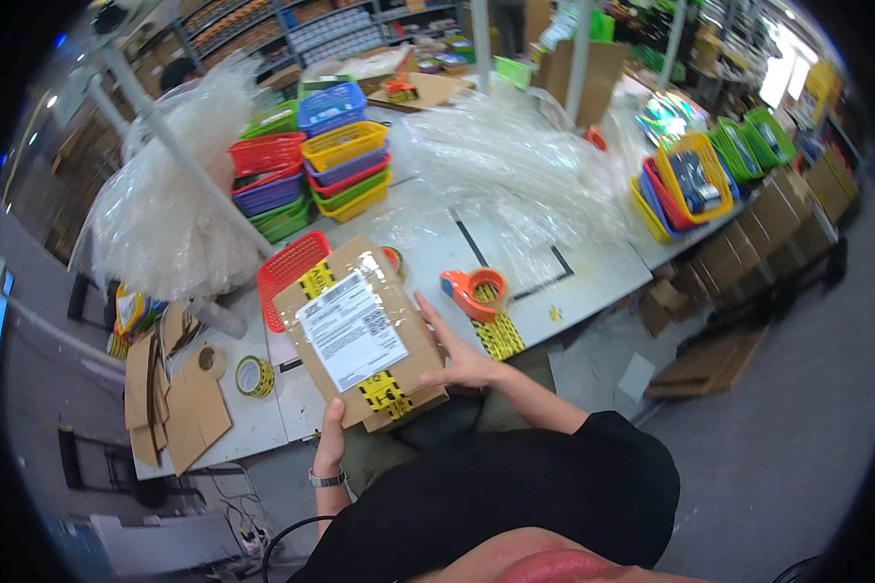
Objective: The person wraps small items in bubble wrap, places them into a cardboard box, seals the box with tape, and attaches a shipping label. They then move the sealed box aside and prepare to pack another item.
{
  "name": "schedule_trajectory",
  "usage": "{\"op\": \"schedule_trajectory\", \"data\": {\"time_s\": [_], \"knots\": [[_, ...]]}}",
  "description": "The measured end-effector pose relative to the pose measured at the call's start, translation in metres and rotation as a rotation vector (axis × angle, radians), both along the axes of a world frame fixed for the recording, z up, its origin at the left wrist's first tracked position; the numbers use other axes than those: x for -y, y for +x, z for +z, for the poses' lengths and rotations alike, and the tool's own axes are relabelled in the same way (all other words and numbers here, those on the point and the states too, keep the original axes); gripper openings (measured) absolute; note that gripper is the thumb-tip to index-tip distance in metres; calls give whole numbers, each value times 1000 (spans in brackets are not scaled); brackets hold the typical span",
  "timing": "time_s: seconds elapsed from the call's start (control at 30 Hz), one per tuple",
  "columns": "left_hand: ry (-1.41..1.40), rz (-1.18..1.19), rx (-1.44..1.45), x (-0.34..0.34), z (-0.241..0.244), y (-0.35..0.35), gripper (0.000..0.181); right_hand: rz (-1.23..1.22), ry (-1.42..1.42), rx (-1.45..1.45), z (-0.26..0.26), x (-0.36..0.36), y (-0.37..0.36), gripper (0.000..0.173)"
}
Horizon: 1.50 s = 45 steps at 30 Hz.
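A taped cardboard box (410, 312) is held up near the front edge of the white table. On its top is a white shipping label (351, 330) bearing writing, with yellow-and-black printed tape (385, 394) running beneath it and clear tape at the far side. My left hand (332, 430) grips the near left corner, thumb on top. Along the right side, my right hand (461, 355) holds the box with its thumb at the edge and a finger stretched up the side. An orange tape dispenser (484, 291) sits to the right, its yellow-and-black strip lying over the table edge.
A red plastic basket (292, 273) stands behind the box. Stacked coloured baskets (346, 171) and bubble wrap (510, 153) lie farther back. A tape roll (254, 377) and flat cardboard pieces (189, 415) are at left. A metal post (189, 160) rises beside bagged wrap.
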<state>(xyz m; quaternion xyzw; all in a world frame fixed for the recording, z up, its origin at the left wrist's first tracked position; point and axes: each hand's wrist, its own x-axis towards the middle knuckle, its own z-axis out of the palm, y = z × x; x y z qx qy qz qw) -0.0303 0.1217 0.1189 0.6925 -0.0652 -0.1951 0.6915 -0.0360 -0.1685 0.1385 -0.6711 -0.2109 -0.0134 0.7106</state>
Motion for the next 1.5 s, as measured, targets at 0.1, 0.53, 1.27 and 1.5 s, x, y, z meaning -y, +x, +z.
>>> {"op": "schedule_trajectory", "data": {"time_s": [0.1, 0.53, 1.27, 1.5], "knots": [[81, -205, 123, 16, 5, 12, 73, 13, 270, -238, -26, 28, -19, 120], [-859, -582, 710, 109, 182, -20, 66, -318, 790, -331, -11, 6, -92, 72], [287, 348, 633, 40, -2, 54, 65, -437, 726, -339, -65, 20, -95, 66], [29, 320, 47, 32, -97, 41, 88, -218, 552, -478, -69, 30, -30, 65]]}}
